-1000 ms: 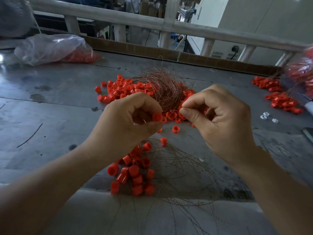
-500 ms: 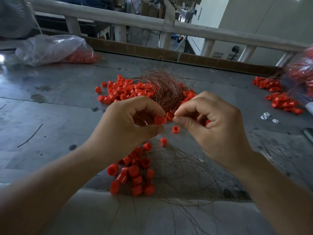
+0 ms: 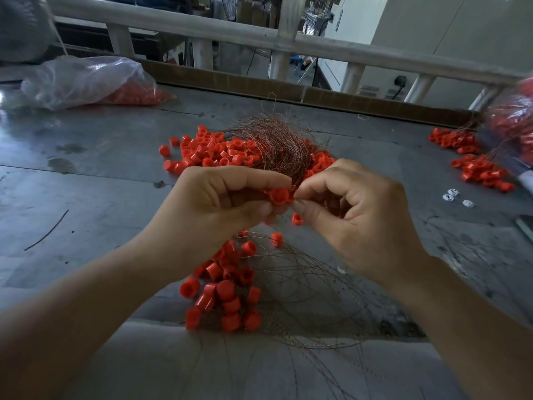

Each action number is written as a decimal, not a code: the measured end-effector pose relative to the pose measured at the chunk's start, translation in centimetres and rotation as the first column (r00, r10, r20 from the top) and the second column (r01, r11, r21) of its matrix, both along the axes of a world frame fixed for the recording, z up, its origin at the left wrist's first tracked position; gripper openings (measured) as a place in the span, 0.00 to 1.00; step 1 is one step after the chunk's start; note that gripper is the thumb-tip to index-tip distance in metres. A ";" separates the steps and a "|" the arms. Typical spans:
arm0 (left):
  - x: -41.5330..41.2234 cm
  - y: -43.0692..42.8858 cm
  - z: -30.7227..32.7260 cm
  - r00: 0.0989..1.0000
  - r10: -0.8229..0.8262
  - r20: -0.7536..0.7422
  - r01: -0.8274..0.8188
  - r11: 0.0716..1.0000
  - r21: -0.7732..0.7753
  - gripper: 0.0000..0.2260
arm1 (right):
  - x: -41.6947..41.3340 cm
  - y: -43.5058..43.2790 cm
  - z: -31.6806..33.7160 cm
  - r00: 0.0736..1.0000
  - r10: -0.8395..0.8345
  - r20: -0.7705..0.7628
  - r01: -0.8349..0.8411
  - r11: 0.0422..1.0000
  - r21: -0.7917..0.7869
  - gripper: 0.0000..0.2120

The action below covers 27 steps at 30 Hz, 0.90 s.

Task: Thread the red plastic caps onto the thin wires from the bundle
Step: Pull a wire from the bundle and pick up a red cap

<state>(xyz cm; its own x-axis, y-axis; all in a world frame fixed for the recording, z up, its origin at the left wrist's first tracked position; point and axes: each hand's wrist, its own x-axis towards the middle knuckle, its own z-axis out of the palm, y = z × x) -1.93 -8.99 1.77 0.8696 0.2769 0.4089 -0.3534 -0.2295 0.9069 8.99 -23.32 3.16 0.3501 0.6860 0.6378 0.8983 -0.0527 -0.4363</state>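
My left hand (image 3: 213, 206) pinches a red plastic cap (image 3: 279, 195) between thumb and fingers above the grey table. My right hand (image 3: 354, 215) pinches a thin wire, its fingertips touching the cap's right side; the wire itself is barely visible. Behind the hands lies a tangled bundle of thin copper wires (image 3: 277, 140) on a pile of loose red caps (image 3: 213, 151). Below my hands sits a cluster of red caps on wires (image 3: 227, 293), their wires fanning out to the right.
A clear bag of red caps (image 3: 86, 82) lies at the far left. More capped wires (image 3: 473, 160) and a bag (image 3: 516, 122) sit at the right, near small white pieces (image 3: 455, 197). A wooden railing (image 3: 259, 36) borders the table's back edge.
My right hand has moved left until its fingertips meet the cap in my left hand. Both hands have risen slightly toward the wire bundle.
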 end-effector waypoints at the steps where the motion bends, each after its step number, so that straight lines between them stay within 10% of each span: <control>1: 0.0 0.1 0.0 1.000 -0.009 -0.008 0.009 1.000 -0.007 0.14 | 0.0 0.0 0.0 1.000 -0.003 0.001 0.003 1.000 -0.002 0.02; 27: 0.0 0.4 0.2 0.999 -0.020 -0.036 0.021 1.000 0.004 0.17 | 0.0 -0.1 0.1 0.999 0.033 0.016 -0.032 0.999 -0.036 0.01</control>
<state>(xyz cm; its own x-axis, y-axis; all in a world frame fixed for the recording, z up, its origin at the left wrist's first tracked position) -1.93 -8.63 1.93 0.8891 0.2570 0.3787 -0.3255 -0.2267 0.9180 8.95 -23.39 3.25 0.3169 0.7195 0.6179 0.9068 -0.0389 -0.4198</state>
